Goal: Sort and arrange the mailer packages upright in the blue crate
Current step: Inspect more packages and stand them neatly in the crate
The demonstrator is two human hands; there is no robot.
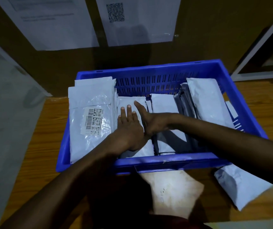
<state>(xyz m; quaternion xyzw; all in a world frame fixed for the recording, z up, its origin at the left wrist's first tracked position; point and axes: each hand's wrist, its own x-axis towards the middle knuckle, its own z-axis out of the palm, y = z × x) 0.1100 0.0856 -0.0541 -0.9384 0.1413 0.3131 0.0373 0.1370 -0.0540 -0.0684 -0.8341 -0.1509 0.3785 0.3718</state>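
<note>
A blue crate (165,160) of rigid plastic, rectangular with slotted walls, sits on a wood-grain desk (53,129). At its 9 o'clock side a stack of glossy white poly mailers leans against the wall. The front one, the labelled mailer (89,136), is crinkled and carries a white barcode label (93,120) printed with square codes. At 3 o'clock a plump white mailer (206,103) leans the other way, with thinner grey mailers (184,103) tucked on edge just beside it. In the centre lies a flat mailer (129,101), smooth and pale, and beside it toward 3 o'clock lies another flat white mailer (163,103). The left hand (129,128) is spread open, palm down, its straight fingers pressing on the flat mailer and gripping nothing. The right hand (150,123) stands on edge, touching the left, one straight digit pointing to 11 o'clock. Its other fingers are hidden, and it holds nothing visible. Outside the crate, at 4 o'clock, a loose mailer (241,185) with a puffy rectangular body lies on the desk. At 12 o'clock stands a brown cardboard box (198,38). Taped to it are a white printed sheet (53,30) and a sheet with a square code (140,30).
</note>
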